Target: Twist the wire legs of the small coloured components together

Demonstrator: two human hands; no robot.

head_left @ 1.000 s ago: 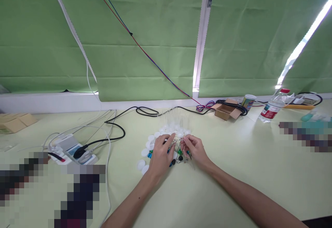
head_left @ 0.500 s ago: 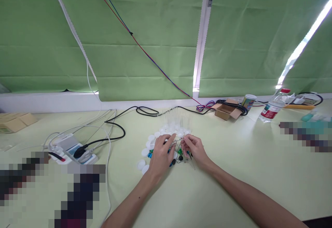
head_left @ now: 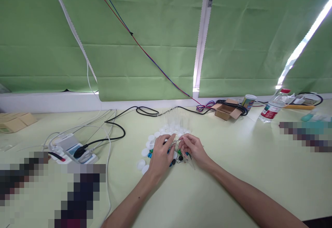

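My left hand is bent over a pile of small parts, its fingers curled and its thumb near the index fingertip. Close beside it on the right, my right hand makes a pinch, fingertips nearly meeting those of the left. What either hand holds is too small to name. Around and under them lie white round discs, blue pieces, green pieces and a black round piece. Just behind the hands, thin clear stems rise from a cluster of white discs. My palms hide part of the pile.
To the left sits a white power strip with plugs and cables. A black cable winds along the back. At the back right stand an open cardboard box, a can and a water bottle. Pixelated areas cover both sides.
My right hand's fingertips have shifted slightly left, toward my left hand. A blue piece now shows below the right fingers. My left hand has stayed almost still.
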